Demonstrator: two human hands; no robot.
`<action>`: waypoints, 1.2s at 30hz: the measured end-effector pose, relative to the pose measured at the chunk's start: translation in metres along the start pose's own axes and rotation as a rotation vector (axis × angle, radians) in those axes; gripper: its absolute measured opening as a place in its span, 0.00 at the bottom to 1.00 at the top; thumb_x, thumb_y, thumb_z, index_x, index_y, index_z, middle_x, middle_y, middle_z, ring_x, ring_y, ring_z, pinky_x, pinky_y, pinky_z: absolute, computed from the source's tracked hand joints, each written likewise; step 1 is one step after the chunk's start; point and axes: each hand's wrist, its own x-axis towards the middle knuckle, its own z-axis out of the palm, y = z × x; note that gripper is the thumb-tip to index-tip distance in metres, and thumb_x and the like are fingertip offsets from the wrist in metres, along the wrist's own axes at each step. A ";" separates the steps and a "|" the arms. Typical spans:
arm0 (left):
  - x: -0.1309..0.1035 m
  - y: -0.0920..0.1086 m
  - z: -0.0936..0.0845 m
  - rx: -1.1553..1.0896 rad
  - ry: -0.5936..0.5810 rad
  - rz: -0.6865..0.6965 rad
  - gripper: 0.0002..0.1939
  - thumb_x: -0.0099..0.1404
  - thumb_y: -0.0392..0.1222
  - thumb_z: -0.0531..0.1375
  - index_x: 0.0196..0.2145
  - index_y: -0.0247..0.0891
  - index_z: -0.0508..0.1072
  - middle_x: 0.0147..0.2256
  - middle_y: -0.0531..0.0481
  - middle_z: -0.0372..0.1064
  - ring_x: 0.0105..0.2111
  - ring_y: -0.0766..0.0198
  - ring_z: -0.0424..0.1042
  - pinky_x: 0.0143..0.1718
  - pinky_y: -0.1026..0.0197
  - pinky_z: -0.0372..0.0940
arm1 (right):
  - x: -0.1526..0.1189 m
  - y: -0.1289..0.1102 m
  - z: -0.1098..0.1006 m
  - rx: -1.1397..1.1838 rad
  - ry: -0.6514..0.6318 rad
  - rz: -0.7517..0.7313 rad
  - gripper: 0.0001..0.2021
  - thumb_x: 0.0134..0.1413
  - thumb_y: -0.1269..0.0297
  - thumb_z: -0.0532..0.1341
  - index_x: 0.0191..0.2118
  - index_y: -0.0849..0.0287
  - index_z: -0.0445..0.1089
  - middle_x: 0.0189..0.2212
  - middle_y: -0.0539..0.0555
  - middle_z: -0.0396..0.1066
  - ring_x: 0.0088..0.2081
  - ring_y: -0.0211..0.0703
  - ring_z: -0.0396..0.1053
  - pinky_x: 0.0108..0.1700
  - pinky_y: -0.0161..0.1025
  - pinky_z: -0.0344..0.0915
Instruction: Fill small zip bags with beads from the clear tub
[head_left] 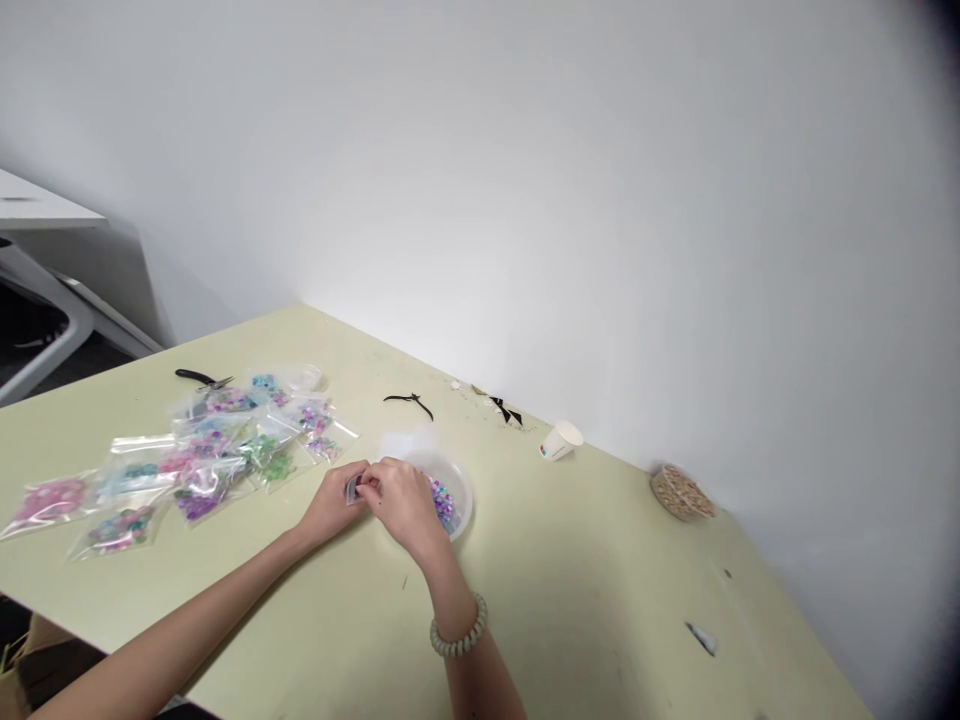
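My left hand (335, 503) is closed on a small clear plastic bag (351, 489), whose contents are too small to make out. Against the bag's opening, my right hand (401, 500) has its fingers pinched together; whether anything sits between the fingertips is hidden. A beaded bracelet (460, 628) circles my right wrist. Partly behind that hand stands a round white bowl (465, 490) with purple, blue and pink beads (442, 503) inside. Left of my hands lie several clear bags of coloured beads, among them a green one (276, 463) and a purple one (201, 500).
Black-handled pliers (199, 377) lie behind the bags, and a second pair (409, 401) beyond the bowl. A paper cup (561, 440) lies tilted near the wall. Farther right sits a container of tan pieces (681, 493). Black scraps (506, 410) lie along the wall edge.
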 end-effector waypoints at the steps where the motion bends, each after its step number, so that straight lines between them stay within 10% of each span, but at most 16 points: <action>1: 0.000 0.000 0.000 -0.001 -0.003 0.000 0.02 0.47 0.36 0.51 0.20 0.38 0.58 0.19 0.58 0.56 0.23 0.67 0.56 0.25 0.66 0.52 | 0.000 0.000 0.000 -0.003 0.002 0.000 0.04 0.55 0.66 0.60 0.35 0.55 0.73 0.34 0.51 0.73 0.36 0.39 0.69 0.34 0.33 0.57; 36: 0.000 -0.003 0.000 0.019 -0.060 0.016 0.03 0.48 0.35 0.52 0.23 0.36 0.65 0.22 0.55 0.64 0.25 0.65 0.62 0.26 0.65 0.56 | 0.000 0.000 -0.001 -0.035 -0.050 0.014 0.07 0.58 0.65 0.58 0.37 0.56 0.73 0.35 0.52 0.73 0.37 0.40 0.69 0.35 0.34 0.58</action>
